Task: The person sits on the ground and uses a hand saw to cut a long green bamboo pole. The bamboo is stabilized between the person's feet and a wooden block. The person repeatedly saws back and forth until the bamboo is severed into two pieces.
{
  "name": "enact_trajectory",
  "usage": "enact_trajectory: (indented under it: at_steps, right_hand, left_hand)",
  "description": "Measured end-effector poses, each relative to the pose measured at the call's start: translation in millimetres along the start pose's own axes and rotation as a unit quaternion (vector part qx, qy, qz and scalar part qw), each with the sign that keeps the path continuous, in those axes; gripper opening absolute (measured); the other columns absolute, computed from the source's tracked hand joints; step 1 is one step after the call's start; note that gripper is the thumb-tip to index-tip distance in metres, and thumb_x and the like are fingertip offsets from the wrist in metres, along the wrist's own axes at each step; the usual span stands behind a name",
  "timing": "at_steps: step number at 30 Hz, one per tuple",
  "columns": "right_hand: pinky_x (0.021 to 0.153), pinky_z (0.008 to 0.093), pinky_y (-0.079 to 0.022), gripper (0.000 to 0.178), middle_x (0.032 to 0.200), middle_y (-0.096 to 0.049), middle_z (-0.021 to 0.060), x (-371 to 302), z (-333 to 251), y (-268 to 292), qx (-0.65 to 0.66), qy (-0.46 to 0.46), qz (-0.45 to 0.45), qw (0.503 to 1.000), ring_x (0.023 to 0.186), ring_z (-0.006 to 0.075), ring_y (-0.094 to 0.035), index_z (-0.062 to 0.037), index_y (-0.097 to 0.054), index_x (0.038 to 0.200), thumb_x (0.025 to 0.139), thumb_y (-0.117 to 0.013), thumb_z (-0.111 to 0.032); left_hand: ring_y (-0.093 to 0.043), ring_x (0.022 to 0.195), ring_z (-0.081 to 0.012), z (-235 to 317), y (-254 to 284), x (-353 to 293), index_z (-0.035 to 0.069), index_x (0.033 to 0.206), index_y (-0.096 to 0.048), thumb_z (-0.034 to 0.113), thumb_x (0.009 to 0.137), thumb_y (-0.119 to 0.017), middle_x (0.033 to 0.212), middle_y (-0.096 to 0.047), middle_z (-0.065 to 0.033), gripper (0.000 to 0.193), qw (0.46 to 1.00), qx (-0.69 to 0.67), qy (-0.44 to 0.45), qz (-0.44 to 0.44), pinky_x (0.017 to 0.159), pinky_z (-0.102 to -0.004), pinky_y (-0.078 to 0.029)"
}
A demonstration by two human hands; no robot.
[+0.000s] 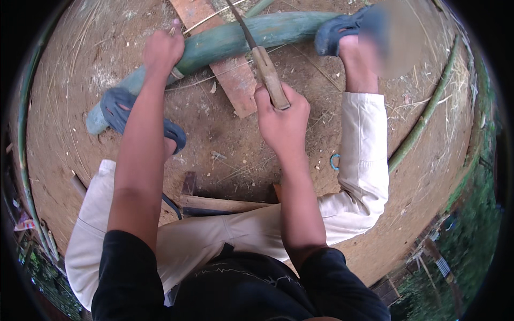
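A thick green bamboo pole (214, 47) lies slantwise across the ground at the far side. My left hand (164, 51) is closed on its left part, with one fingertip sticking up; the rest of that grip is partly hidden. In my right hand (284, 115) is the wooden handle of a saw (270, 75), fingers wrapped round it. The saw's narrow dark blade lies across the bamboo, right of its middle. My feet, in dark clog sandals, press on the pole: the left sandal (119, 104) near its left end, the right sandal (334, 33) at its right.
Beneath the bamboo lies a reddish wooden board (235, 88). A low wooden piece (225, 204) is close by my legs. Thin bamboo poles lie at the left (24, 128) and right (423, 120). A small blue ring (334, 161) rests on the dirt among straw and chips.
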State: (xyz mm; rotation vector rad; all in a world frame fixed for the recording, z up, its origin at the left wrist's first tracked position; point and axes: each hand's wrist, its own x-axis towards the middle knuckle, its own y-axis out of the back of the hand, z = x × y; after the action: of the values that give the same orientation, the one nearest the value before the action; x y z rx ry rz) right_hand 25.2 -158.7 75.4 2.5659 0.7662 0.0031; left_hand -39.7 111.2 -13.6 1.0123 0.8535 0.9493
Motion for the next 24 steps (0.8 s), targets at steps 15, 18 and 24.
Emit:
enact_trajectory:
  at_steps: [15,18,24]
  right_hand:
    - [0.054,0.0368,-0.050,0.019,0.063,-0.061,0.0213,-3.6,-24.8,19.9,-0.092,0.032,-0.006,0.995,0.053,0.0318,-0.064,0.0005,-0.068,0.081,0.090,-0.073,-0.016]
    - [0.055,0.0365,-0.050,0.018,0.063,-0.061,0.0209,-18.4,6.9,13.4,-0.056,-0.001,0.002,0.998,0.054,0.0318,-0.064,0.0002,-0.069,0.082,0.091,-0.072,-0.015]
    - [0.055,0.0337,-0.049,0.016,0.061,-0.061,0.0154,-25.6,-10.5,13.3,-0.048,-0.018,0.010,0.999,0.053,0.0182,-0.064,-0.0009,-0.071,0.087,0.091,-0.073,-0.016]
  left_hand:
    - [-0.070,0.090,-0.0467,12.0,1.2,-28.0,0.005,0.108,-0.078,0.058,0.103,-0.041,0.088,-0.072,-0.0285,0.065,0.993,-0.050,-0.032,0.103,0.086,-0.0531,-0.054]
    - [-0.070,0.085,-0.0468,13.9,5.7,-43.1,0.006,0.106,-0.078,0.056,0.103,-0.043,0.082,-0.072,-0.0273,0.061,0.995,-0.046,-0.015,0.084,0.084,-0.0537,-0.055]
    - [-0.069,0.091,-0.0497,11.4,6.3,-33.8,0.006,0.112,-0.077,0.062,0.102,-0.040,0.086,-0.070,-0.0322,0.068,0.998,-0.050,-0.019,0.024,0.087,-0.0547,-0.053]
